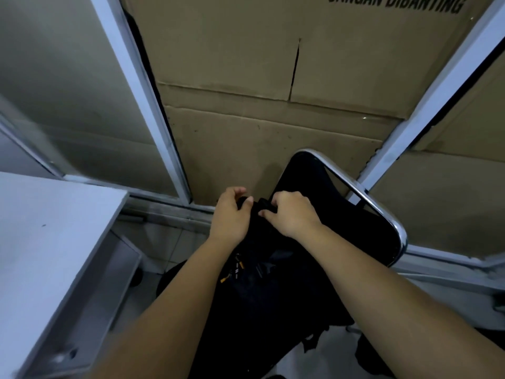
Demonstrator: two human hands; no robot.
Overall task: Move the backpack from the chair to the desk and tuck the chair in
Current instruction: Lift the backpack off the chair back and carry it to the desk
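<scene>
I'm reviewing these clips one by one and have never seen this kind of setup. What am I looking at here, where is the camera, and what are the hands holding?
There is no machine here. The single picture comes from a wide-angle camera worn on a person's head, looking forward and down, so the two bare forearms reach in from the bottom edge. The left hand and the right hand both grip the top of a black backpack, which sits on a black chair with a chrome-edged backrest. The pale desk is on the left, and the part in view looks bare. Behind the chair stands flattened brown cardboard, framed by white partition rails. The backpack has not yet reached the desk.
</scene>
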